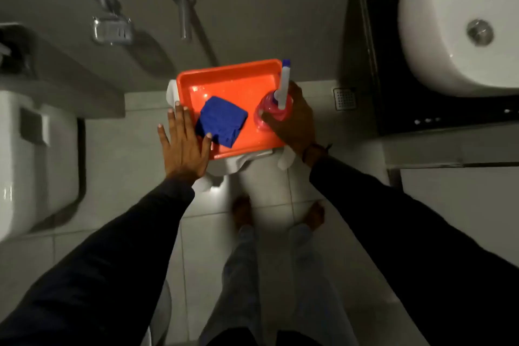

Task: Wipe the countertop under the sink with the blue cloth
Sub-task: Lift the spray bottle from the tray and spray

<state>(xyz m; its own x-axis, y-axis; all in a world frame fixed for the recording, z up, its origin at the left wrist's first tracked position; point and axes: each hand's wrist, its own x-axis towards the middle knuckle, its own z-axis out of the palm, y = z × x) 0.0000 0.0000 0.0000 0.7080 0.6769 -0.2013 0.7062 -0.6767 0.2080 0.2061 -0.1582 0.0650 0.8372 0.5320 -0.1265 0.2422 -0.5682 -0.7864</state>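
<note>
- The blue cloth [221, 120], folded into a thick square, lies inside an orange tray [233, 76], toward the tray's near left part.
- The left hand [184, 146] is spread flat with fingers apart over the tray's left rim; its thumb tip touches the cloth's near edge, and it grips nothing.
- The right hand [295, 118] is wrapped around a pink spray bottle [271, 112] with a white and blue nozzle, standing at the tray's right side.
- The tray rests on a white stand draped with white material [247, 159], on the tiled floor [118, 149].
- The dark countertop [393, 98] sits at the right, well apart from the cloth, carrying a white round sink [438, 36].
- A white toilet [31, 154] stands at the left, and a metal spout [184, 12] juts from the grey wall above the tray.
- The person's bare feet [241, 212] show below the tray.
</note>
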